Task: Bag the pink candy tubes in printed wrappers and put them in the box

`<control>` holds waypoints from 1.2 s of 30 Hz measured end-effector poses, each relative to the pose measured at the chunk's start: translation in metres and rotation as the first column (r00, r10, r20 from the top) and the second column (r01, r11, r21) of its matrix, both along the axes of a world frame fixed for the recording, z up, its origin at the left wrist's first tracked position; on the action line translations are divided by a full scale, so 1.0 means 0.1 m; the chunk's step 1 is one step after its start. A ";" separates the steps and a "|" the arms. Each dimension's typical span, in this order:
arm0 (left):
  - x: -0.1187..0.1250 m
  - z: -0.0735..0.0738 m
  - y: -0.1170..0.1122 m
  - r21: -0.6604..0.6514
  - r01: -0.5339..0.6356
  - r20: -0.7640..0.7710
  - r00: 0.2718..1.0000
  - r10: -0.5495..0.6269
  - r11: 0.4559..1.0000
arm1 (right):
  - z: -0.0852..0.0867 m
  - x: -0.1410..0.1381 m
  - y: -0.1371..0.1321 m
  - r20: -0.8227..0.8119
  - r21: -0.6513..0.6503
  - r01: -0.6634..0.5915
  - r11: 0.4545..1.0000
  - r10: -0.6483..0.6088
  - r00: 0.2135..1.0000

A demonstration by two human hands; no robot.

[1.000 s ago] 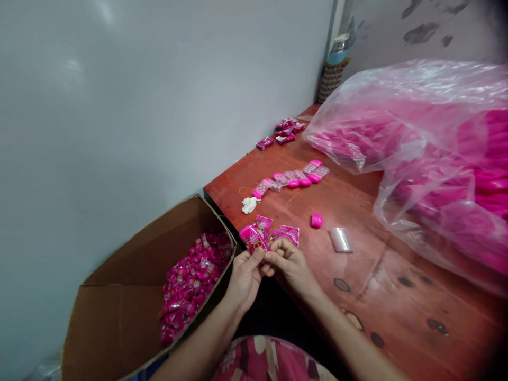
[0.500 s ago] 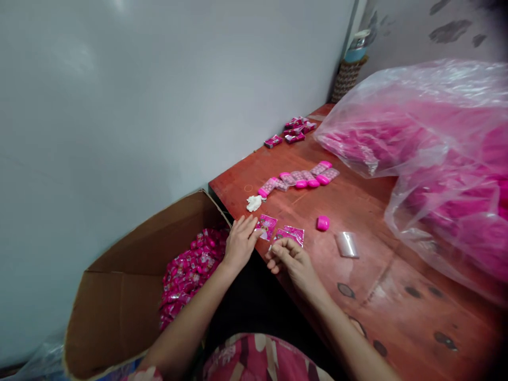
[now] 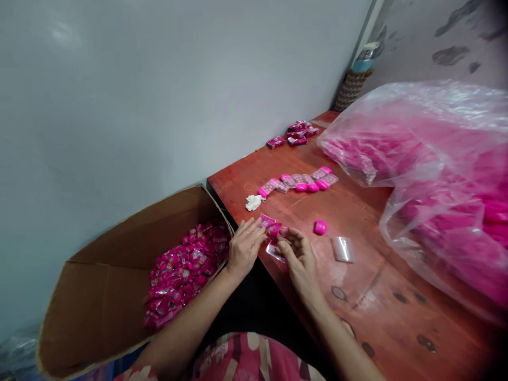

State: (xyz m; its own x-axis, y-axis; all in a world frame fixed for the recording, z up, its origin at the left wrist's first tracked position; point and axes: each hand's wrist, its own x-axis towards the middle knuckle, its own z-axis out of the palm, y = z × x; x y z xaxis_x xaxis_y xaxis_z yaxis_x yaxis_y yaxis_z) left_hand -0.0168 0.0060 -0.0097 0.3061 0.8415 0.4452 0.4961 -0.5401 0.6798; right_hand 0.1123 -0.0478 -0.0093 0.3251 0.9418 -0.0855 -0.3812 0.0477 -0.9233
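Beyond the left hand (image 3: 244, 248), a smooth grey-blue wall (image 3: 159, 106) is seen, a soft glare (image 3: 63, 33) being reflected high on it. Well past the right hand (image 3: 299, 256), a second wall (image 3: 420, 16) is marked by dark patches (image 3: 450, 55). Between the walls, a pale strip (image 3: 371, 26) is shown. Beside both hands, a reddish-brown table (image 3: 357, 211) is spotted with dark marks (image 3: 426, 343).

The red table (image 3: 296, 211) bears pink wrappers (image 3: 273, 251), pink-capped containers (image 3: 297, 181), a pink cap (image 3: 320, 227) and perhaps white paper (image 3: 253, 202).
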 end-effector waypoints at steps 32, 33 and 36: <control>-0.01 0.32 0.17 -0.741 0.557 0.518 0.119 0.847 0.375 | 0.41 0.59 1.58 0.855 -0.279 -0.305 0.910 0.091 -0.511; 0.00 0.31 0.19 -0.739 0.559 0.510 0.099 0.854 0.377 | 0.41 0.60 1.45 0.906 -0.258 -0.280 0.925 0.131 -0.402; 0.04 0.30 0.20 -0.723 0.569 0.514 0.064 0.856 0.392 | 0.43 0.54 0.95 0.944 -0.227 -0.238 0.944 0.274 0.187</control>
